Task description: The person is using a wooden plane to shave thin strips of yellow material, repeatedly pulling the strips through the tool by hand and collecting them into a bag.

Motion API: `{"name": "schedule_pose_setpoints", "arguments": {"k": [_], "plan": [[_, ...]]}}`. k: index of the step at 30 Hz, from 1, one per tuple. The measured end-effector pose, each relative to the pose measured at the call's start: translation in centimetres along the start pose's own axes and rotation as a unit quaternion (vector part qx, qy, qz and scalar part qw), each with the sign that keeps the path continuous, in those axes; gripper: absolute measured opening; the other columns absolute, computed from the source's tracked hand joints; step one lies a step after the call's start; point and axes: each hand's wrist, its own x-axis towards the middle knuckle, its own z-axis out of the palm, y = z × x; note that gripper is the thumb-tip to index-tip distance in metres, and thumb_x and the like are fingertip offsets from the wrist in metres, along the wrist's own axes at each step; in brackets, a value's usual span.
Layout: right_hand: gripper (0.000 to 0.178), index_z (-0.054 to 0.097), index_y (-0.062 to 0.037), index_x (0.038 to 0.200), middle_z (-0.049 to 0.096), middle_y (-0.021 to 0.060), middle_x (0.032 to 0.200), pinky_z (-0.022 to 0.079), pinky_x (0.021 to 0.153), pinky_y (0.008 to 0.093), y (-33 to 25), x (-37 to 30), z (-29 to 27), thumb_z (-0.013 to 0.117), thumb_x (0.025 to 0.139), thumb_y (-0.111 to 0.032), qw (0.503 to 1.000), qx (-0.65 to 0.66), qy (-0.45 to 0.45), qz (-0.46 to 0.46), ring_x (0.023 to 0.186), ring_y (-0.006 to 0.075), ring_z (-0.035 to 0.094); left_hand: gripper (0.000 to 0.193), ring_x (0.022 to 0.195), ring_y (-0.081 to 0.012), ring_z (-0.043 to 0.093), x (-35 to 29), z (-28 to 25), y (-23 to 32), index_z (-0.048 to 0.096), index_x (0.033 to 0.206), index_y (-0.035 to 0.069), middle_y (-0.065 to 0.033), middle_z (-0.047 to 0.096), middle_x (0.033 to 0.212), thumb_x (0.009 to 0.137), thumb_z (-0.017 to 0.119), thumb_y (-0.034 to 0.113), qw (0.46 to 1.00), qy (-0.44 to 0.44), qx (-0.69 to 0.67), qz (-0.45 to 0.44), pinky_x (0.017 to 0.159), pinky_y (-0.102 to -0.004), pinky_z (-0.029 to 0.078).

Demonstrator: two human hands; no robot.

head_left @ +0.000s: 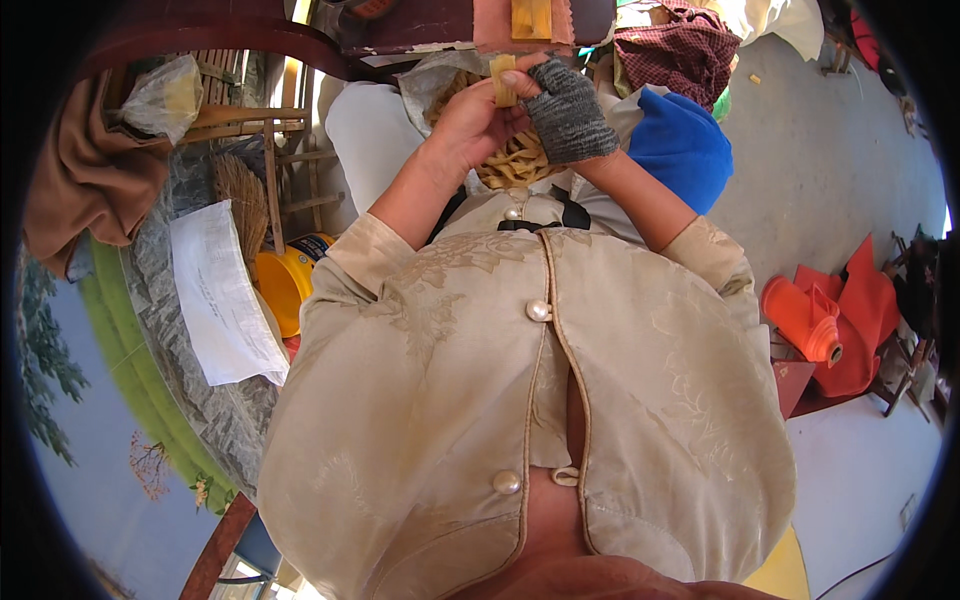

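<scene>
Where the dark red bench [425, 30] crosses the top of the view, it carries an orange cloth [490, 28] with a yellow block [531, 18] on it; grey floor [800, 150] extends at right. A heap of pale strips [517, 162] lies at the lap, below the hands. One strip [502, 82] stands upright between them, near the bench edge. The gloved right hand [570, 112] pinches it, thumb against its side. The left hand [478, 118] has its fingers curled at the strip's lower end; how firmly they close cannot be told. A blue cloth [683, 150] borders the right forearm. At left, a wooden frame [271, 185] and yellow bucket [278, 290] crowd the side; at right, the floor gives open room.
</scene>
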Motion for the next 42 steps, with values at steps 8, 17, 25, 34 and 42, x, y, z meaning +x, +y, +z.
{"name": "schedule_pose_setpoints", "arguments": {"k": [8,17,25,34,42], "plan": [[0.025,0.056,-0.0039,0.093,0.058,0.0106,0.078,0.046,0.063,0.0356,1.5,1.0,-0.5,0.051,0.087,-0.028,0.997,-0.070,0.021,-0.013,0.074,0.0256,0.058,0.018,0.084,-0.0228,0.056,0.1,-0.4,0.9,0.056,0.101,0.006,-0.0091,0.058,0.091,0.087,0.047,0.012,0.737,0.094,0.616,0.262,0.073,-0.0329,0.044],[0.033,0.058,-0.0043,0.095,0.058,0.0111,0.079,0.046,0.061,0.0327,1.1,1.0,-0.3,0.048,0.088,-0.035,0.999,0.013,-0.033,0.017,0.068,0.0223,0.059,0.014,0.080,-0.0300,0.052,0.2,-0.2,1.6,0.054,0.096,0.006,-0.0108,0.053,0.086,0.084,0.048,0.007,0.660,0.117,0.557,0.490,0.072,-0.0346,0.042],[0.034,0.061,-0.0044,0.098,0.060,0.0039,0.077,0.046,0.064,0.0268,1.1,1.4,-2.8,0.059,0.083,-0.034,0.964,-0.202,0.016,-0.173,0.069,0.0132,0.056,0.018,0.080,-0.0102,0.053,-0.4,1.0,2.2,0.051,0.101,0.003,-0.0012,0.055,0.092,0.090,0.038,0.008,0.975,-0.049,0.101,0.194,0.073,-0.0234,0.043],[0.030,0.062,-0.0030,0.096,0.053,0.0004,0.061,0.035,0.046,0.0201,-0.5,1.9,-2.2,0.058,0.085,-0.030,0.973,0.168,-0.069,0.144,0.050,0.0060,0.044,0.019,0.074,-0.0077,0.056,0.6,-0.7,2.4,0.053,0.100,0.002,-0.0012,0.057,0.082,0.090,0.053,0.017,0.878,0.014,0.341,0.337,0.067,-0.0205,0.046],[0.028,0.059,-0.0100,0.080,0.050,-0.0005,0.056,0.033,0.042,0.0195,1.9,2.2,-3.0,0.059,0.083,-0.038,0.904,0.333,0.042,0.263,0.045,0.0066,0.044,0.008,0.069,-0.0071,0.058,-0.2,0.3,3.2,0.057,0.089,0.001,-0.0009,0.060,0.076,0.087,0.055,0.009,0.877,0.054,0.339,0.337,0.064,-0.0196,0.047]]}}
